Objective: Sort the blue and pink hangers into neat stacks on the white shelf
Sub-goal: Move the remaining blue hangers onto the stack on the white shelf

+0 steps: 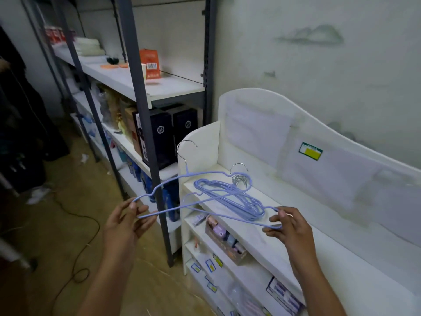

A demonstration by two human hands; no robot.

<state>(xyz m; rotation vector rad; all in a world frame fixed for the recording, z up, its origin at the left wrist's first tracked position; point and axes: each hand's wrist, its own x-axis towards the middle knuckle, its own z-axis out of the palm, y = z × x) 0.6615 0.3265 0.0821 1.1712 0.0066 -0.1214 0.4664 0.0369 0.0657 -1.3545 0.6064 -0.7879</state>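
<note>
I hold one blue hanger (173, 209) level in the air between both hands, its metal hook pointing up and away. My left hand (129, 221) pinches its left end, out beyond the shelf's left edge. My right hand (288, 225) pinches its right end, just above the front of the white shelf (319, 238). A stack of several blue hangers (230, 197) lies on the shelf top behind the held one, with their metal hooks bunched at the back. No pink hanger shows.
A grey metal rack (139, 92) with boxes and bottles stands left of the white shelf. Lower shelf levels hold a small box of items (224, 238) and labelled packages. A black cable (75, 258) trails over the floor at the left.
</note>
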